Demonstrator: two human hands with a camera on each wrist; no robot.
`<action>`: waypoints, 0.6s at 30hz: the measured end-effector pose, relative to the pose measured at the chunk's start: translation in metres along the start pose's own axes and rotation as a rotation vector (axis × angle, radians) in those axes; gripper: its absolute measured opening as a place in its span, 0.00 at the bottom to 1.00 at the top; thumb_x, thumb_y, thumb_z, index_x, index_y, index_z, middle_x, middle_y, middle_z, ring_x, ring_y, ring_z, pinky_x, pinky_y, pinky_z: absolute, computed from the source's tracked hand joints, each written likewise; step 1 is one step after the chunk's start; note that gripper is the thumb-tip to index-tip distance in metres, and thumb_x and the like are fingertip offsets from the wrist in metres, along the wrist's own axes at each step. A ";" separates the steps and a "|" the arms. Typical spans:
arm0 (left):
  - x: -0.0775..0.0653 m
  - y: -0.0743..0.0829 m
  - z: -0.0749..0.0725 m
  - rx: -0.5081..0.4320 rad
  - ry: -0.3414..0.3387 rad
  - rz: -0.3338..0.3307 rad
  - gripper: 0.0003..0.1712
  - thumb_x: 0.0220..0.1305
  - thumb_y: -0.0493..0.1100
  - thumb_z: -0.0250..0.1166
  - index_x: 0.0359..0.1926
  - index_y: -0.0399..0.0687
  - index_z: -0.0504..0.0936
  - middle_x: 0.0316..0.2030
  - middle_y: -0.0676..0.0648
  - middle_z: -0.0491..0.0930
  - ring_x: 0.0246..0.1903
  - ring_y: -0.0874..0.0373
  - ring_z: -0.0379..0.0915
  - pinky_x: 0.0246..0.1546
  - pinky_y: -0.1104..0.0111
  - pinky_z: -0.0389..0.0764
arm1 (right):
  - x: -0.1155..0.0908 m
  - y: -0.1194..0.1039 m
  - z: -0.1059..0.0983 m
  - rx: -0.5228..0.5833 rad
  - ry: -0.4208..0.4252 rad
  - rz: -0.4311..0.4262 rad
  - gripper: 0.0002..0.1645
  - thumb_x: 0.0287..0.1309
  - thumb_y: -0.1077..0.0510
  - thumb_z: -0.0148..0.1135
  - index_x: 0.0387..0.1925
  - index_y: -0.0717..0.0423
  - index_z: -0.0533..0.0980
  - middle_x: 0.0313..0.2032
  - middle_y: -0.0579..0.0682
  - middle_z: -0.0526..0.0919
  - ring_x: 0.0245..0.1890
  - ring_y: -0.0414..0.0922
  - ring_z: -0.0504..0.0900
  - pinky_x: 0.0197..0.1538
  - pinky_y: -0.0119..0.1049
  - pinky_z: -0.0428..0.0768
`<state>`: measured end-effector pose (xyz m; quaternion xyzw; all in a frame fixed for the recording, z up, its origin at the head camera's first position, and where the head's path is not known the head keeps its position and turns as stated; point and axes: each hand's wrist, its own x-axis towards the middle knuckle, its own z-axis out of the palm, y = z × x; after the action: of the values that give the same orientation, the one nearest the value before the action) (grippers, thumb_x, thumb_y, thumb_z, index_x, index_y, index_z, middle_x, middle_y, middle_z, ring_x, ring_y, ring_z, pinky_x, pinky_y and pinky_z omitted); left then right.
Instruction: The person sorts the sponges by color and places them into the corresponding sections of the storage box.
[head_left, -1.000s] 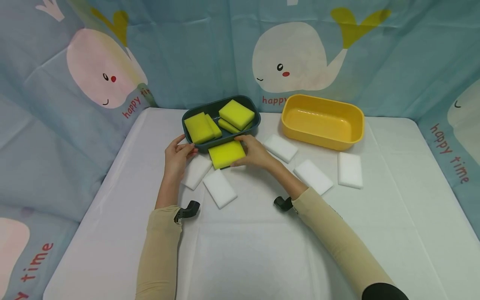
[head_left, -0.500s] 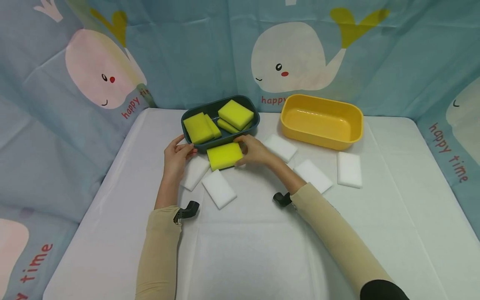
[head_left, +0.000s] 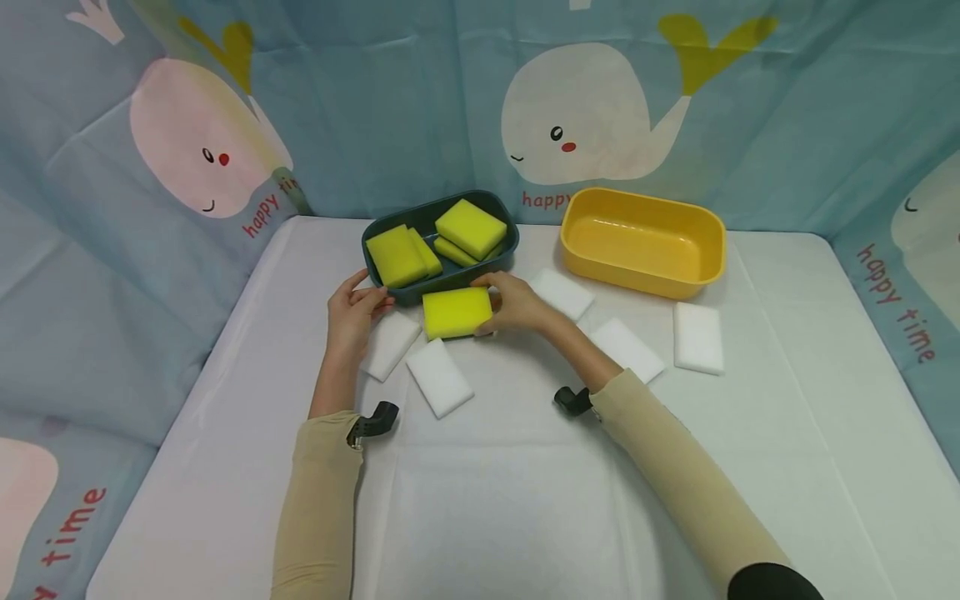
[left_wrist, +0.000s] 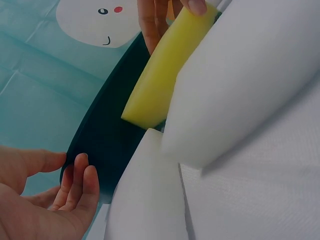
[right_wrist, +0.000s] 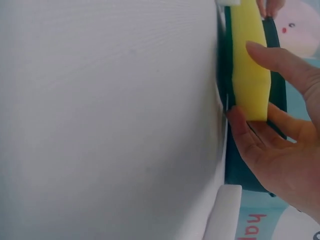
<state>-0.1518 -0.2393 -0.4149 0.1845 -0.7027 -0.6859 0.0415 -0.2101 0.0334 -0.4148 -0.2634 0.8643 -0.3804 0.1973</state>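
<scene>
My right hand [head_left: 517,304] grips a yellow scouring sponge [head_left: 453,314] with a dark green underside, just in front of the dark green basin [head_left: 480,268]. In the right wrist view the thumb lies against the yellow foam [right_wrist: 249,75] while the fingers reach the sponge's end and green side. At the basin's front left corner, my left hand [head_left: 352,321] pinches the rim, thumb and fingertips on either side of its wall in the left wrist view [left_wrist: 55,195]. Several more yellow sponges [head_left: 471,229] lie inside the basin.
A yellow basin [head_left: 645,286] with nothing in it stands at the back right. White sponge blocks lie on the white tablecloth: two in front of the dark basin, one of them [head_left: 439,379] nearest me, and others [head_left: 699,339] to the right. A whale-patterned curtain [head_left: 405,108] rises behind.
The held sponge shifted slightly left, then back to the right with my right hand, and its near edge now lies more level. My left hand and the basin have stayed put.
</scene>
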 end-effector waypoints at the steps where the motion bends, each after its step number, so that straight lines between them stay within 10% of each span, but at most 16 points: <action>1: 0.000 0.000 0.000 -0.001 -0.002 0.000 0.37 0.79 0.35 0.60 0.82 0.45 0.59 0.42 0.52 0.79 0.38 0.64 0.83 0.50 0.76 0.85 | -0.001 0.000 -0.001 -0.003 0.000 0.001 0.51 0.53 0.59 0.83 0.74 0.63 0.68 0.69 0.63 0.72 0.62 0.58 0.79 0.66 0.47 0.80; 18: 0.000 0.000 -0.001 -0.010 -0.010 0.003 0.37 0.79 0.35 0.60 0.82 0.44 0.59 0.40 0.53 0.80 0.37 0.66 0.83 0.51 0.76 0.85 | -0.015 -0.006 -0.015 0.040 0.098 -0.031 0.50 0.51 0.65 0.83 0.73 0.63 0.69 0.69 0.60 0.72 0.60 0.57 0.78 0.59 0.45 0.85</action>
<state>-0.1515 -0.2398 -0.4146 0.1797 -0.6995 -0.6905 0.0399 -0.2052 0.0472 -0.3983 -0.2541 0.8609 -0.4130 0.1541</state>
